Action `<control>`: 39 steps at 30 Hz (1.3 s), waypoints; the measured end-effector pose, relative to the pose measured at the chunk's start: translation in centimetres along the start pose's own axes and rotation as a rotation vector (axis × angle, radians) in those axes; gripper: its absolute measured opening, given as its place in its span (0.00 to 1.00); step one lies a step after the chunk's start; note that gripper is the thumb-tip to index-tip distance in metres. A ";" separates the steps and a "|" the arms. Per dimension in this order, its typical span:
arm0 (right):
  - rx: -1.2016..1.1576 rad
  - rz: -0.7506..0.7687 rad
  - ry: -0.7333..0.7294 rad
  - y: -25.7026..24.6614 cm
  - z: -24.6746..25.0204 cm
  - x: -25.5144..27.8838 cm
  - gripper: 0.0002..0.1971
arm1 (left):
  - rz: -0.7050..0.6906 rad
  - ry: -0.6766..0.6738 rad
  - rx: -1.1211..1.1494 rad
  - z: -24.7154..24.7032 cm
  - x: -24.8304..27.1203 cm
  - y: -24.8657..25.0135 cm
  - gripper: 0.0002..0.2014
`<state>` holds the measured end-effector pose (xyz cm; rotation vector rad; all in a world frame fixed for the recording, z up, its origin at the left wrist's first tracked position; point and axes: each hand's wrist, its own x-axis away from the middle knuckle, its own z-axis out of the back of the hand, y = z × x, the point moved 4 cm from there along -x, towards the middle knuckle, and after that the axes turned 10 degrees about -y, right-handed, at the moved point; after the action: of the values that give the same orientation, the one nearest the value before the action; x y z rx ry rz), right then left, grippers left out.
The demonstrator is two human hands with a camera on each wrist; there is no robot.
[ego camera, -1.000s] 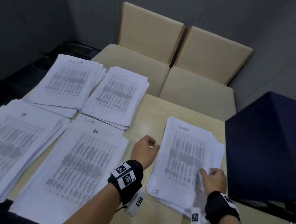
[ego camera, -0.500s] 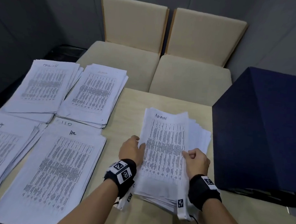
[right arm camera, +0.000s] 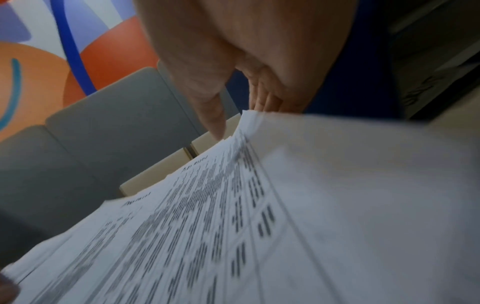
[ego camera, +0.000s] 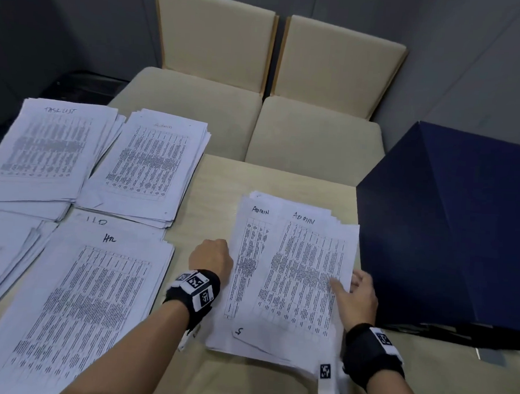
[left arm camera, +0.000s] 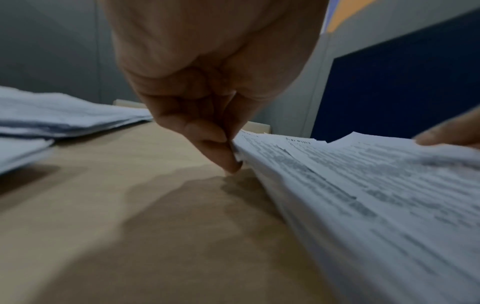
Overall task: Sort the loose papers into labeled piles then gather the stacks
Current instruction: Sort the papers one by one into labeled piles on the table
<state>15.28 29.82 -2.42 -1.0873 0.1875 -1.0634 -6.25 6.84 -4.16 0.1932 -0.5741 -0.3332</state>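
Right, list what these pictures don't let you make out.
- Head view: the table print on the top sheet is too small to read.
- Head view: the nearest left pile is cut off by the frame edge, label unseen.
- Right wrist view: the right hand has its fingertips hidden behind the lifted paper.

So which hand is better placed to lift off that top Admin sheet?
Right. The right hand already holds the right edge of the top Admin sheet, raised off the stack; the left hand only pinches the unsorted stack's left edge.
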 end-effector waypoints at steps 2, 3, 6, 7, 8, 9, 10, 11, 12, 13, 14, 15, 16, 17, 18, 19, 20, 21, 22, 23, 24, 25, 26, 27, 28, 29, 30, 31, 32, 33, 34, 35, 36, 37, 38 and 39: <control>-0.004 -0.014 -0.025 0.1 -0.7 -1.4 0.21 | -0.027 0.020 -0.010 0.3 0.1 -0.3 0.14; 0.016 -0.009 -0.045 0.0 -1.0 -1.9 0.18 | -0.050 0.026 0.010 0.5 0.1 -0.4 0.15; 0.063 0.053 -0.061 -0.9 -1.3 -1.8 0.12 | -0.110 0.001 0.043 0.9 0.0 -0.6 0.16; 0.060 0.069 -0.059 -0.9 -1.2 -1.5 0.19 | -0.126 0.000 0.015 1.0 0.0 -0.6 0.17; 0.043 0.067 -0.063 -0.8 -1.1 -1.2 0.22 | -0.137 0.013 -0.022 1.2 0.1 -0.5 0.18; 0.036 0.053 -0.068 -0.7 -1.2 -0.9 0.21 | -0.143 0.036 -0.054 1.5 0.3 -0.5 0.19; 0.023 0.024 -0.101 -0.6 -1.4 -0.5 0.17 | -0.156 0.061 -0.074 1.7 0.4 -0.5 0.19; 0.020 0.004 -0.114 -0.2 -1.6 -0.1 0.13 | -0.168 0.080 -0.085 1.9 0.5 -0.4 0.20; 0.010 -0.012 -0.130 0.1 -1.8 0.0 0.12 | -0.180 0.084 -0.085 2.0 0.6 -0.5 0.20; -0.011 -0.028 -0.144 0.3 -1.8 0.1 0.11 | -0.195 0.071 -0.063 1.9 0.5 -0.5 0.20; -0.065 -0.041 -0.151 0.2 -1.9 0.2 0.09 | -0.217 0.052 -0.026 1.8 0.2 -0.6 0.19; -0.131 -0.056 -0.154 0.4 -1.8 0.2 0.09 | -0.231 0.039 0.032 1.7 0.0 -0.7 0.17; -0.202 -0.078 -0.170 0.4 -1.8 0.2 0.11 | -0.246 0.038 0.119 1.7 -0.2 -1.0 0.16; -0.264 -0.101 -0.181 0.5 -1.7 0.2 0.14 | -0.255 0.044 0.227 1.9 -0.1 -1.2 0.17; -0.322 -0.110 -0.192 0.3 -1.7 0.3 0.15 | -0.267 0.064 0.339 1.9 -0.1 -1.5 0.19; -0.375 -0.115 -0.190 0.3 -1.6 0.3 0.13 | -0.270 0.082 0.473 2.0 0.2 -1.7 0.19; -0.416 -0.128 -0.186 0.1 -1.6 0.2 0.11 | -0.278 0.084 0.632 2.1 0.5 -1.8 0.18; -0.457 -0.134 -0.181 0.0 -1.5 0.2 0.10 | -0.283 0.045 0.804 2.0 0.8 -2.0 0.17; -0.491 -0.128 -0.178 -0.3 -1.5 0.2 0.11 | -0.291 -0.001 0.965 1.9 1.1 -2.2 0.18; -0.514 -0.119 -0.176 -0.6 -1.5 0.3 0.13 | -0.301 -0.056 1.107 1.7 1.2 -2.3 0.18; -0.541 -0.098 -0.179 -0.9 -1.6 0.3 0.14 | -0.307 -0.106 1.211 1.5 1.1 -2.4 0.18; -0.566 -0.077 -0.187 -1.2 -1.7 0.4 0.14 | -0.310 -0.150 1.264 1.2 0.9 -2.5 0.17; -0.586 -0.064 -0.198 -1.4 -2.0 0.4 0.13 | -0.315 -0.185 1.285 1.0 0.9 -2.5 0.18; -0.599 -0.056 -0.217 -1.6 -2.2 0.3 0.11 | -0.321 -0.211 1.287 0.9 0.9 -2.4 0.18; -0.610 -0.052 -0.241 -1.7 -2.5 0.3 0.08 | -0.322 -0.226 1.291 0.8 0.9 -2.3 0.17; -0.616 -0.053 -0.258 -1.9 -2.8 0.3 0.08 | -0.324 -0.234 1.299 0.8 0.9 -2.2 0.17; -0.611 -0.054 -0.267 -2.0 -3.1 0.3 0.12 | -0.331 -0.234 1.299 0.8 0.9 -2.1 0.18; -0.596 -0.054 -0.257 -1.9 -3.2 0.2 0.15 | -0.330 -0.222 1.285 0.8 0.9 -2.1 0.18; -0.566 -0.041 -0.229 -1.8 -3.2 0.1 0.17 | -0.328 -0.201 1.259 0.7 0.9 -2.1 0.16; -0.527 -0.028 -0.189 -1.6 -3.1 -0.1 0.20 | -0.318 -0.178 1.234 0.7 0.9 -2.1 0.13; -0.487 -0.022 -0.148 -1.3 -2.8 -0.2 0.24 | -0.298 -0.155 1.207 0.6 0.8 -2.2 0.10; -0.460 -0.016 -0.109 -1.3 -2.5 -0.1 0.27 | -0.271 -0.135 1.185 0.6 0.8 -2.4 0.07; -0.453 -0.019 -0.080 -1.0 -2.1 -0.1 0.30 | -0.240 -0.119 1.174 0.5 0.8 -2.5 0.06; -0.458 -0.020 -0.062 -0.9 -1.8 0.0 0.31 | -0.216 -0.108 1.173 0.6 0.9 -2.6 0.08; -0.463 -0.022 -0.058 -0.6 -1.5 0.0 0.28 | -0.198 -0.101 1.153 0.7 1.1 -2.6 0.09; -0.472 -0.032 -0.062 -0.4 -1.4 0.0 0.23 | -0.182 -0.101 1.137 0.7 1.2 -2.6 0.10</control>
<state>14.22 28.92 -2.79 -1.5486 0.3854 -1.0373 -6.35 3.88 -3.67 1.3348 -0.7990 -0.1576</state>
